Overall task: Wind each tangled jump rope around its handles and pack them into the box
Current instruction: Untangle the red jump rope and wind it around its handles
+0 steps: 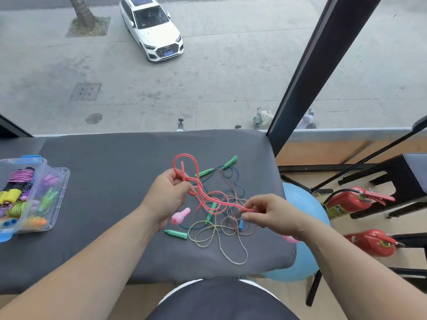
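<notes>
A pink jump rope (196,181) loops above a tangle of thin ropes (221,218) on the grey cloth-covered table (104,181). My left hand (166,197) grips the pink rope near its upper loops. My right hand (270,213) pinches the same rope further along, low over the tangle. One pink handle (180,216) lies just below my left hand; another pink handle (290,239) peeks out under my right wrist. Green handles (230,162) (176,234) lie around the tangle. The clear plastic box (30,195) stands at the table's left edge with several wound ropes inside.
Right of the table are a blue exercise ball (300,250), two red fire extinguishers (346,202) (372,242) and a black stool (397,181) on the floor. A large window with a black post (312,70) rises behind the table's far edge.
</notes>
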A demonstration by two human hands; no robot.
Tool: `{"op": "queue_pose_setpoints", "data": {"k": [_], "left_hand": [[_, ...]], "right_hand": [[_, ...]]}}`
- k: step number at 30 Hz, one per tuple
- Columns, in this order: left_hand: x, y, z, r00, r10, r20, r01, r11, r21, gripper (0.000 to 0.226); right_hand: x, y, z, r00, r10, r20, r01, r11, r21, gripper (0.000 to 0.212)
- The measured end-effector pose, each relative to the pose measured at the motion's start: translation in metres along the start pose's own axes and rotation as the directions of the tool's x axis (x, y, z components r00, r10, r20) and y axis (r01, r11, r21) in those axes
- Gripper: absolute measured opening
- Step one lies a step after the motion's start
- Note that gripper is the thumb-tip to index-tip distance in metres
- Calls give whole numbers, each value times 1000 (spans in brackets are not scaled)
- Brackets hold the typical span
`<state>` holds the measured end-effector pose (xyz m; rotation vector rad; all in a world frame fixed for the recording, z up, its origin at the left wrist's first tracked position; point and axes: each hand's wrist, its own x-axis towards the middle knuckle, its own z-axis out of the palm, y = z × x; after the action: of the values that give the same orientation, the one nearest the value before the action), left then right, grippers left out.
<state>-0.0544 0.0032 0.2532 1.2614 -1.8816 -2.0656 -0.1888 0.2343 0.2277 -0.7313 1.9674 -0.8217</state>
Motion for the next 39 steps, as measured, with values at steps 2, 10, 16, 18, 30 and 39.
{"op": "queue_pose_setpoints", "data": {"k": [2,10,16,18,30,39], "left_hand": [[-8,2,8,998,18,55,-18,1000,12,20],[-27,7,34,981,97,171,-81,992,-96,29],[-31,-1,37,954,92,284,-72,994,-80,38],[-33,-1,34,935,91,344,-75,995,-58,38],[-36,2,39,962,-6,273,20,999,-46,34],[-19,-4,31,973,230,-17,-216,933,289,18]], "right_hand": [[2,-14,9,998,-55,2,55,995,80,19],[4,-47,25,997,-72,-30,76,985,155,34],[6,-55,35,986,109,-127,-36,880,473,20],[4,-59,33,992,120,33,-114,768,631,14],[5,-62,34,985,115,-126,34,590,807,24],[9,-65,26,938,202,-282,225,264,938,26]]}}
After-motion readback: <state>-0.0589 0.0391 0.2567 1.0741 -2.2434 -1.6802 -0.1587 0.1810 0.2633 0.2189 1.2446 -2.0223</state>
